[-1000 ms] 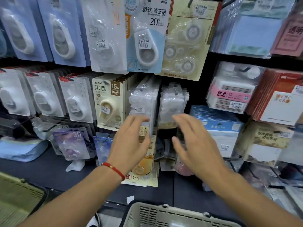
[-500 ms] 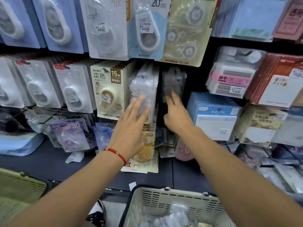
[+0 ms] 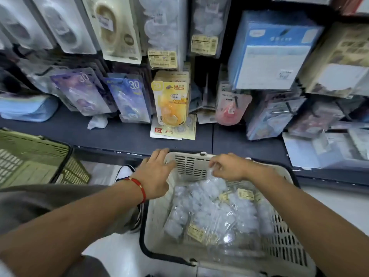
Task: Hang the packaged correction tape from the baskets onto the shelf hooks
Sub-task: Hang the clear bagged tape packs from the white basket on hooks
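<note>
At the far left, an olive-green basket (image 3: pixel 34 156) sits on the floor against the dark shelf ledge (image 3: pixel 123 136). Above that ledge, blister packs of correction tape hang in rows: white ones at the top left, a purple pack (image 3: pixel 79 92) and a blue pack (image 3: pixel 129 98) lower down, then a yellow pack (image 3: pixel 171 100) near the middle with more cards lying flat under it.

Your left hand (image 3: pixel 154 174) reaches forward over the near-left corner of the beige basket (image 3: pixel 189 166), fingers spread straight and relaxed, so that grip is wide and carries nothing; a red cord bracelet (image 3: pixel 139 186) circles the wrist. Just left of it, a white shoe (image 3: pixel 124 172) shows on the floor.

The beige basket stands near you, just below the ledge, and holds a loose heap of the clear packaged correction tape (image 3: pixel 209 212), each with a small yellow label.

Your right hand (image 3: pixel 227 166) hangs over the far end of that heap, fingers curled downward and touching clear wrapping; the blur keeps you from telling whether it truly pinches a pack.

To the right, blue boxed goods (image 3: pixel 269 50) and other stationery hang above the ledge.
</note>
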A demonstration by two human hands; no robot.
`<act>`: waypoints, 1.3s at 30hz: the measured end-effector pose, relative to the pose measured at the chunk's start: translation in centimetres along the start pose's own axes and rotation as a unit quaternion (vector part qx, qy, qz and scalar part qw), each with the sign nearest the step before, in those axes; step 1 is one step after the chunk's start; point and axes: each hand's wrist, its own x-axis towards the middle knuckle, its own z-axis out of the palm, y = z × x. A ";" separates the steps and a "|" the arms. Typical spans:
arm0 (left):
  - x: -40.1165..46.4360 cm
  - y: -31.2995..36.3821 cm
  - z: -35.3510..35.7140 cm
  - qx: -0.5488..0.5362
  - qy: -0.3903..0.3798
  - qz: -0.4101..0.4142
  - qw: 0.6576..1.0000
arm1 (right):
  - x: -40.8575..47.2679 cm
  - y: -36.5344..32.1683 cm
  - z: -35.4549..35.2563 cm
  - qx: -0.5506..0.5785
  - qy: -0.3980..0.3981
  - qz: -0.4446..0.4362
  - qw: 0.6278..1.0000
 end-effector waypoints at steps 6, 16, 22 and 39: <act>-1.6 2.1 7.0 -0.060 -0.055 -0.073 0.994 | 0.8 3.1 13.2 -0.129 -0.017 -0.058 0.990; -0.8 3.8 5.7 -0.101 -0.034 -0.127 0.986 | 1.2 3.4 16.8 -0.026 0.036 -0.007 0.999; -0.7 5.1 5.3 -0.137 0.082 -0.107 0.981 | -1.4 4.2 13.2 0.385 0.001 0.036 0.922; -0.1 5.6 7.5 -0.749 -0.011 -0.307 0.587 | 1.1 6.8 15.6 0.248 0.217 0.251 0.910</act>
